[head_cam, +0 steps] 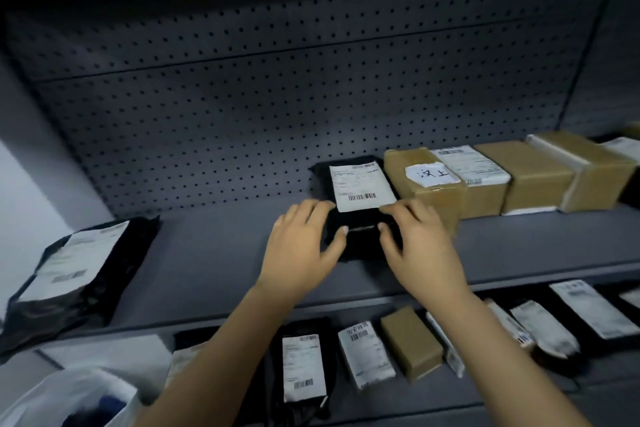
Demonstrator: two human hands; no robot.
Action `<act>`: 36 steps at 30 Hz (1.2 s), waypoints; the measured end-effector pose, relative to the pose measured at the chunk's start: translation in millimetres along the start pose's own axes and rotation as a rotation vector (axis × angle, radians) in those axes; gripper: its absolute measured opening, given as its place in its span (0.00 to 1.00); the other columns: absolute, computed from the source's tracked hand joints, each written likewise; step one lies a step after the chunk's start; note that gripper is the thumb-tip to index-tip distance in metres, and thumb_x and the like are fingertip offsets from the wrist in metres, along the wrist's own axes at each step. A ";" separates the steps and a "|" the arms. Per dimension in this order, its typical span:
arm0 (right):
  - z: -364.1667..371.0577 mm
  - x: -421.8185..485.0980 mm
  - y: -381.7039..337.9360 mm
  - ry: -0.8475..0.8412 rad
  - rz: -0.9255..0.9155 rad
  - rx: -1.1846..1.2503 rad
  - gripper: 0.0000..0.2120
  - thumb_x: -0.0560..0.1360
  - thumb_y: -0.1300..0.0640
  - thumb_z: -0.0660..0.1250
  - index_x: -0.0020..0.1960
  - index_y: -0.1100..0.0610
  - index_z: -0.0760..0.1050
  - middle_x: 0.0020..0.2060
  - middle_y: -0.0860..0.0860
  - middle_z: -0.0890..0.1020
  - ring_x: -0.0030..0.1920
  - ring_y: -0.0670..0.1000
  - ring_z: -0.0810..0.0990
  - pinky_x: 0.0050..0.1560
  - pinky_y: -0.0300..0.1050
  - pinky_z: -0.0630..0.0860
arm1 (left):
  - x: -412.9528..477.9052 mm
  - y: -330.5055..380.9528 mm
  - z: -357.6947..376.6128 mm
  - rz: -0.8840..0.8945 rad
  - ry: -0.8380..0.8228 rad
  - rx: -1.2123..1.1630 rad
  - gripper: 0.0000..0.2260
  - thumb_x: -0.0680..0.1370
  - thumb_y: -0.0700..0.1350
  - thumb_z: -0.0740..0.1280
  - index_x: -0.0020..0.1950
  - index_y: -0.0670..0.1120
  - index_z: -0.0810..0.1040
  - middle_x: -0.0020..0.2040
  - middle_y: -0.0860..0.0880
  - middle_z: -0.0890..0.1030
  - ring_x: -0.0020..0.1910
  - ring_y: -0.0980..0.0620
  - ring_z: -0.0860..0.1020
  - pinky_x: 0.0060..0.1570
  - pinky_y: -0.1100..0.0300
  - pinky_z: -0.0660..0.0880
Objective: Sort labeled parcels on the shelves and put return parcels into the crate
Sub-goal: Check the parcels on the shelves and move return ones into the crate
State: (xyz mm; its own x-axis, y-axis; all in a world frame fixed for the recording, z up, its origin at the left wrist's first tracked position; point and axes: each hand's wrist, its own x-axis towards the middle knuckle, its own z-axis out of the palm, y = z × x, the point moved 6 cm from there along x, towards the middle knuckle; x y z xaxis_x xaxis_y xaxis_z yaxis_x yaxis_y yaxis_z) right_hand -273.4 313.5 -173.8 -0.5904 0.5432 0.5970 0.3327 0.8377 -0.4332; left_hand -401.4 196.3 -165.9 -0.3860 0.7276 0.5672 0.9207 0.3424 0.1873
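A black parcel (360, 185) with a white barcode label lies on the grey upper shelf (207, 253), against the left end of a row of cardboard boxes (424, 180). My left hand (304, 246) grips its near left corner, fingers on top by the label and thumb on the near edge. On the near right corner, my right hand (420, 244) holds it the same way. The parcel's near end is partly hidden by both hands. No crate is in view.
A large black mailer bag (79, 267) with a label lies at the shelf's left end. The lower shelf holds several labeled parcels (304, 367) and a small brown box (410, 343). A white plastic bag (69, 399) sits at bottom left. A perforated back panel (277, 97) rises behind.
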 end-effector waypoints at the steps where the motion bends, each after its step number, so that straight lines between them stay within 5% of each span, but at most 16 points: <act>1: 0.5 -1.9 1.4 0.013 0.041 -0.010 0.11 0.77 0.59 0.66 0.58 0.59 0.78 0.54 0.55 0.78 0.53 0.57 0.74 0.52 0.50 0.74 | 0.5 -0.5 4.1 -0.028 -0.017 -0.054 0.20 0.79 0.58 0.58 0.65 0.47 0.74 0.59 0.50 0.77 0.57 0.49 0.74 0.55 0.53 0.72; 6: 7.7 -5.5 2.2 0.016 0.147 -0.003 0.13 0.79 0.53 0.65 0.58 0.60 0.79 0.55 0.54 0.78 0.57 0.55 0.71 0.54 0.44 0.70 | -1.2 -5.8 31.7 -0.282 -0.151 -0.355 0.25 0.80 0.59 0.58 0.75 0.49 0.64 0.70 0.51 0.70 0.68 0.51 0.69 0.64 0.56 0.68; 12: 5.7 0.1 8.5 0.038 0.268 0.164 0.14 0.77 0.52 0.68 0.59 0.58 0.76 0.54 0.53 0.77 0.58 0.54 0.73 0.54 0.42 0.69 | -6.4 -11.5 57.5 -0.606 -0.157 -0.843 0.30 0.78 0.53 0.65 0.78 0.52 0.58 0.72 0.53 0.70 0.69 0.56 0.70 0.69 0.55 0.66; 15: 15.8 -0.3 11.1 -0.039 0.326 0.243 0.17 0.79 0.51 0.64 0.64 0.58 0.73 0.55 0.52 0.79 0.57 0.54 0.77 0.51 0.41 0.71 | -6.2 -13.2 59.1 -0.738 -0.145 -0.928 0.34 0.72 0.55 0.66 0.77 0.53 0.62 0.70 0.56 0.71 0.67 0.57 0.71 0.70 0.52 0.67; 17: 22.3 -2.1 16.8 -0.115 0.407 0.344 0.17 0.81 0.47 0.60 0.63 0.57 0.73 0.55 0.50 0.80 0.57 0.52 0.78 0.46 0.37 0.67 | -5.5 -10.0 58.3 -0.783 -0.164 -0.988 0.27 0.71 0.53 0.66 0.71 0.55 0.71 0.66 0.57 0.75 0.63 0.58 0.74 0.67 0.54 0.69; 19: 23.6 -2.7 21.0 -0.178 0.473 0.413 0.18 0.81 0.46 0.58 0.65 0.55 0.72 0.53 0.47 0.79 0.59 0.52 0.77 0.45 0.37 0.65 | -5.5 -3.7 55.5 -0.764 -0.177 -1.043 0.16 0.77 0.46 0.65 0.64 0.56 0.77 0.58 0.58 0.81 0.57 0.59 0.79 0.60 0.59 0.73; 23: 22.5 -1.0 27.7 -0.188 0.488 0.539 0.14 0.81 0.49 0.61 0.64 0.51 0.73 0.47 0.40 0.77 0.55 0.47 0.77 0.40 0.32 0.67 | -7.2 3.2 47.6 -0.708 -0.126 -1.085 0.15 0.79 0.40 0.63 0.60 0.57 0.78 0.54 0.59 0.83 0.54 0.62 0.79 0.51 0.67 0.72; 30: 17.9 1.0 19.4 -0.119 0.397 0.838 0.17 0.78 0.56 0.67 0.61 0.41 0.67 0.53 0.32 0.74 0.52 0.26 0.73 0.50 0.25 0.69 | -14.3 4.6 33.7 -0.533 0.099 -1.069 0.24 0.79 0.37 0.65 0.71 0.57 0.70 0.69 0.56 0.72 0.68 0.61 0.70 0.68 0.57 0.68; 36: -3.2 20.4 -0.7 0.016 0.162 1.031 0.22 0.77 0.63 0.67 0.65 0.44 0.68 0.63 0.42 0.76 0.65 0.39 0.73 0.62 0.32 0.71 | 2.8 8.5 -7.5 -0.331 0.273 -1.061 0.25 0.75 0.39 0.66 0.71 0.53 0.67 0.72 0.49 0.70 0.70 0.56 0.69 0.67 0.63 0.68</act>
State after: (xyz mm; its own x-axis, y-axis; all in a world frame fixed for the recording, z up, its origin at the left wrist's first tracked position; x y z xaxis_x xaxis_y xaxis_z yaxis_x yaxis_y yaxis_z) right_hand -283.4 324.1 -159.2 -0.5824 0.6515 0.4863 -0.3870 0.3038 -0.8706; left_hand -394.3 196.8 -156.7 -0.7127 0.4975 0.4946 0.4111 -0.2751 0.8691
